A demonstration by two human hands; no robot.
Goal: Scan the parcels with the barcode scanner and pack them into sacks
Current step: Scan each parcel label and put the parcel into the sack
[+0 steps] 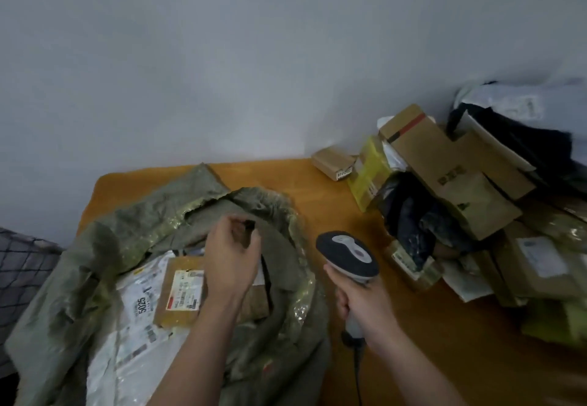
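Sack gapes lower left on the surface, brown parcel inside. Left hand curls above it, hold unclear. Right hand grips scanner. We'd keep the mouth wide, then take from the right-hand pile.

Both forearms reach forward, the left grip loosely curled, palm down, the right grip wrapped round the scanner handle.

Orange table, green sack left, heaped parcels right
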